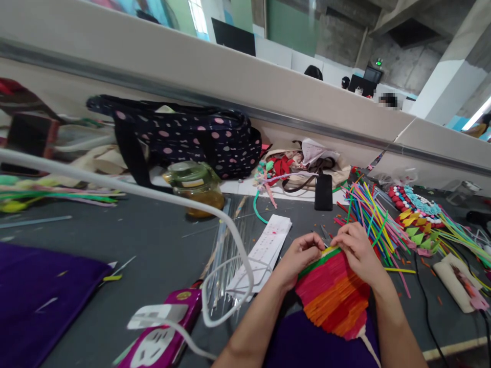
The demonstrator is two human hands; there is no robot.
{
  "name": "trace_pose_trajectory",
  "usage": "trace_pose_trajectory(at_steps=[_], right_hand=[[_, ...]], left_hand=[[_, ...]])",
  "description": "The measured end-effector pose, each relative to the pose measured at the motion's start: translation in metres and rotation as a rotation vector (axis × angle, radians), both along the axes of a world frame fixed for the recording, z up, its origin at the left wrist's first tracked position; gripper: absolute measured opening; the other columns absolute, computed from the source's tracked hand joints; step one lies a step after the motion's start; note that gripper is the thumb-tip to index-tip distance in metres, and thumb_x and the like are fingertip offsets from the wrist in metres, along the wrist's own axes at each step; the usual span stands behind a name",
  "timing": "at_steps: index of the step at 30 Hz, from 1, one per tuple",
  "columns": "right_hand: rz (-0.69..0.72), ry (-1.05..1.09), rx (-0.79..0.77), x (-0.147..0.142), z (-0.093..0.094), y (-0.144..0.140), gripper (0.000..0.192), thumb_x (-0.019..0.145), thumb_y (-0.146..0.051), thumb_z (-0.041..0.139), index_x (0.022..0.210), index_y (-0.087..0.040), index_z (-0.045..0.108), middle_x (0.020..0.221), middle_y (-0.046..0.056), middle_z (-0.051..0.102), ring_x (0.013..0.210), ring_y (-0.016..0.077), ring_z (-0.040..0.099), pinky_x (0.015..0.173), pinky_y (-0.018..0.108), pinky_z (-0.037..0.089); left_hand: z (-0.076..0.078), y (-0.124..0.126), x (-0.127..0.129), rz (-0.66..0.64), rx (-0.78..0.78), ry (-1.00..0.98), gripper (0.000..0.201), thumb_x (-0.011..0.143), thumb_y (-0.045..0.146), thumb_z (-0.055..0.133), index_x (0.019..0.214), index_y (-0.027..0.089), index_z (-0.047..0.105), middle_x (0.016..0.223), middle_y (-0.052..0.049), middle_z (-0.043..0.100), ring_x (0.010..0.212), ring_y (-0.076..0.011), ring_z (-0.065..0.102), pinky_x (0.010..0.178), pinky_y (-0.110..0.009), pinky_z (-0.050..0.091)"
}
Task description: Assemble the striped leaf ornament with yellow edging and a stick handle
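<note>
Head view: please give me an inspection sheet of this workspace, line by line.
Surface: dark grey table, littered with scraps.
Job's things: striped woven straw piece, red, orange, green and yellow.
Clutter: loose coloured straws, jar, spotted bag, black phone, paper strip.
Grippers: left hand and right hand both pinch the piece's top edge.
Cables: white cable running to a pink power strip.
Surroundings: beige partition; people beyond it.
</note>
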State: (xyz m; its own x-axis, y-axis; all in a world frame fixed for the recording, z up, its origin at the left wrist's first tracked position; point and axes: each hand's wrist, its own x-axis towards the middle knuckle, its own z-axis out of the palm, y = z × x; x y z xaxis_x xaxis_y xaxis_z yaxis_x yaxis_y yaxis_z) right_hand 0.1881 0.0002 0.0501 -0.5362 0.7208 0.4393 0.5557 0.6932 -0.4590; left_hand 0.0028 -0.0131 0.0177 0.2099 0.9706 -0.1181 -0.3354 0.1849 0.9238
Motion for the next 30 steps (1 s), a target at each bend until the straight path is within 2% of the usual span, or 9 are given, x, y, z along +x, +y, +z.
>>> trace_pose_trajectory(at_steps=[5, 16, 30], right_hand=[[0.004, -0.016, -0.007, -0.0007, 0.0008, -0.0019, 0.025, 0.098, -0.016, 0.042, 0.097, -0.026, 0.065, 0.094, 0.005, 0.058, 0.096, 0.0218, 0.051, 0.084, 0.038, 0.040], [0.025, 0.013, 0.008, 0.0002, 0.0010, -0.0033, 0.037, 0.092, -0.005, 0.040, 0.093, -0.028, 0.069, 0.094, 0.004, 0.057, 0.096, 0.0218, 0.050, 0.087, 0.040, 0.039], [0.004, -0.039, 0.019, -0.0023, -0.0007, -0.0038, 0.034, 0.089, -0.003, 0.040, 0.092, -0.025, 0.066, 0.093, 0.005, 0.057, 0.096, 0.0220, 0.049, 0.086, 0.040, 0.039]], left_hand=[[0.0011, 0.0003, 0.0001, -0.002, 0.016, 0.004, 0.008, 0.058, 0.014, 0.058, 0.065, 0.017, 0.060, 0.054, 0.007, 0.047, 0.049, -0.0070, 0.032, 0.049, -0.020, 0.024], [0.0041, -0.0020, 0.0005, -0.005, 0.001, 0.013, 0.009, 0.056, 0.016, 0.058, 0.065, 0.017, 0.061, 0.055, 0.006, 0.049, 0.050, -0.0083, 0.035, 0.049, -0.021, 0.024], [0.0077, -0.0028, 0.0003, -0.007, -0.006, 0.020, 0.007, 0.056, 0.017, 0.058, 0.062, 0.018, 0.061, 0.054, 0.006, 0.048, 0.049, -0.0087, 0.035, 0.049, -0.021, 0.024]])
